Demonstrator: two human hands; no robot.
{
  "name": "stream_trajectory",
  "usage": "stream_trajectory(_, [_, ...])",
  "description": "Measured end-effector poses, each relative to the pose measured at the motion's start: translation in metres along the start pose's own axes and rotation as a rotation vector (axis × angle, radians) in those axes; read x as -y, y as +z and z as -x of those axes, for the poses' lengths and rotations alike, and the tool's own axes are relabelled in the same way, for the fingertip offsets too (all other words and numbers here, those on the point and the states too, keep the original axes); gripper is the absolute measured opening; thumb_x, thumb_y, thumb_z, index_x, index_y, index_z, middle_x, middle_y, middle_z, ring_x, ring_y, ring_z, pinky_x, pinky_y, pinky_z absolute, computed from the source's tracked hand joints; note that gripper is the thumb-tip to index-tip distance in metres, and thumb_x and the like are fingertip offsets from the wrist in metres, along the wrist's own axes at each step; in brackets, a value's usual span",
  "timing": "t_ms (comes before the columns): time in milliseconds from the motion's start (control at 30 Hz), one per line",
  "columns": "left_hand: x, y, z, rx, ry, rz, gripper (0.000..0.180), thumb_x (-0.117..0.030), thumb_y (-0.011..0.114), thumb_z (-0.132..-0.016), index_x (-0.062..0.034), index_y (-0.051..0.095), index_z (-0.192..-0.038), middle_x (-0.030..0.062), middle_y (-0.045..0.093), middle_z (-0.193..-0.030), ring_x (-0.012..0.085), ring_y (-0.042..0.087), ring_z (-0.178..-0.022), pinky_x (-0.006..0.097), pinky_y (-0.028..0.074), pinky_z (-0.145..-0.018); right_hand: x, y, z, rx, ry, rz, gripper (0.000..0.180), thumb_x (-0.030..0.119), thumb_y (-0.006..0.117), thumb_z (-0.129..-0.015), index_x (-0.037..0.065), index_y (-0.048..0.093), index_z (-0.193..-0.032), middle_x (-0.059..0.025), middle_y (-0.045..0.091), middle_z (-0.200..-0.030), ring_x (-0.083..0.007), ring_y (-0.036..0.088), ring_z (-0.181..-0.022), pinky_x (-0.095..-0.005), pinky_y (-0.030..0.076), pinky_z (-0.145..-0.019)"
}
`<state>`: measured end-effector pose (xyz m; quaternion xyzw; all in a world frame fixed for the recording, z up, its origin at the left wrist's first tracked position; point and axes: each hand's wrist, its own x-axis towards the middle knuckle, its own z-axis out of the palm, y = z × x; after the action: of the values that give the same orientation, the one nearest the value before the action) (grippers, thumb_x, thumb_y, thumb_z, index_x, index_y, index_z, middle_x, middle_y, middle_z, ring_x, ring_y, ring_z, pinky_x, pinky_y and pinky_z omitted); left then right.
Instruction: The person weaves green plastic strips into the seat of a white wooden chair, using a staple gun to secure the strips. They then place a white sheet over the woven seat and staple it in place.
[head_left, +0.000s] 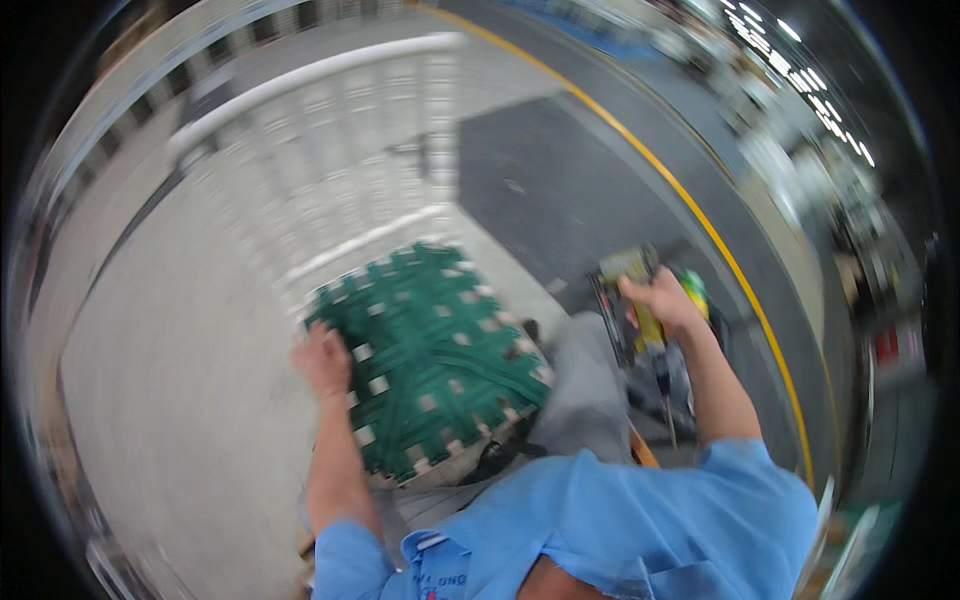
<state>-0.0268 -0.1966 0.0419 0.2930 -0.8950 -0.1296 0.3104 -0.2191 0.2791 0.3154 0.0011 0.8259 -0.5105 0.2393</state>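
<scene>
A white spindle-back chair [440, 130] stands in front of me, its seat covered by woven green webbing [430, 350]. Pale gaps and strap ends show along the edges of the weave. At the left rim of the seat, my left hand [324, 362] is closed with bent fingers over the edge, somewhat blurred. Out to the right, apart from the chair, my right hand [662, 300] grips a yellow staple gun [648, 322] by its handle. A dark magazine runs along the tool, and a hose fitting hangs below it.
My grey-trousered leg [585, 385] is against the seat's right side. Beside the staple gun is a green and yellow round item [692, 290], partly hidden by my arm. A yellow floor line [690, 220] curves along the right. Blurred white railings [200, 60] stand at the far left.
</scene>
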Motion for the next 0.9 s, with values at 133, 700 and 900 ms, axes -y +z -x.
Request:
stream_trajectory(133, [-0.076,-0.029,0.038,0.197,0.122,0.263,0.026,-0.021,0.055,-0.105,-0.0026,0.072,-0.113,0.0154,0.075,-0.105,0.0370,0.067,-0.100,0.048,0.049,-0.092,-0.062,-0.089,0.035,-0.357,0.158,-0.143,0.034,0.027,0.078,-0.094,0.006,0.062,-0.116,-0.0027,0.062,-0.089,-0.0141,0.059,-0.065,-0.0326,0.051,-0.055])
stream_trajectory(700, [-0.176,-0.046,0.176,1.023,-1.655,1.372,0.058,-0.043,0.041,-0.111,-0.0044,0.031,-0.153,0.0237,0.047,-0.151,0.0442,0.059,-0.125,0.057,0.048,-0.106,-0.263,-0.144,-0.003,-0.259,0.423,-0.106,0.059,0.044,0.083,-0.087,-0.007,0.067,-0.113,-0.0107,0.072,-0.096,-0.0265,0.070,-0.077,-0.0452,0.056,-0.066])
stream_trajectory(900, [-0.184,-0.026,0.193,0.783,-1.603,1.274,0.046,-0.038,0.039,-0.112,-0.0017,0.046,-0.141,0.0228,0.060,-0.134,0.0408,0.066,-0.114,0.053,0.056,-0.095,-0.248,-0.176,-0.017,-0.531,0.207,0.645,0.043,0.035,0.079,-0.088,-0.005,0.075,-0.103,-0.0133,0.075,-0.091,-0.0210,0.072,-0.084,-0.0351,0.056,-0.074])
